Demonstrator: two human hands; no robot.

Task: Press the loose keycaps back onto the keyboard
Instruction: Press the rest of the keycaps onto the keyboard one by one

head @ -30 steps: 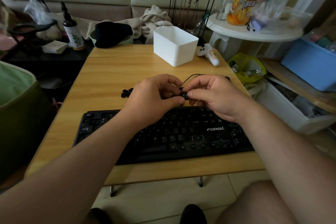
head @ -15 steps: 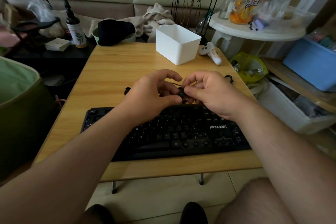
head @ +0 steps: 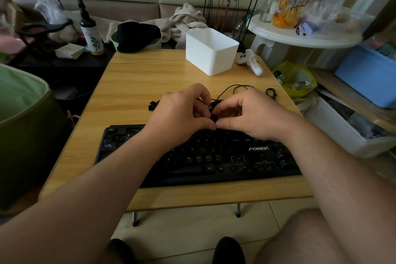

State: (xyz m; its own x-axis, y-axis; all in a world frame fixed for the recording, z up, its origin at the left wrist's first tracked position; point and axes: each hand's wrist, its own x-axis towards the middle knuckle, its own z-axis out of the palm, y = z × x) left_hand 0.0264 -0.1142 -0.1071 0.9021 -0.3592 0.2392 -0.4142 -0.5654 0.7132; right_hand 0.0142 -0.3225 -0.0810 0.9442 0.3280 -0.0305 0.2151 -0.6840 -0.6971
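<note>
Keyboard, black, FOREV branded, sits at the near edge of the wooden table, long side facing the person. Most letter caps in the middle rows look seated (legends readable). Bottom row right of the Alt key shows several bare round stems, plus one open socket under the logo; a few slots at the upper left also look uncapped, hard to be sure in the dim light. So the task reads as partly done, with a good number of caps left.

Left hand and right hand are brought together just over the keyboard's far edge, thumbs nearly touching. Both have fingers curled in, pinching a small dark keycap between them. It is mostly hidden by the fingers, so I cannot tell its legend or which way up it is. Judged step: orienting or checking this cap ahead of seating; it is not on the board yet.

Loose keycaps, a small dark pile, lie on the table just beyond the keyboard, next to the left hand; count unclear, part hidden behind the hand. These are the remaining stock.

Thin black cable loops on the table behind the hands. White bin stands further back, well apart from the work. White controller lies beside the bin.
</note>
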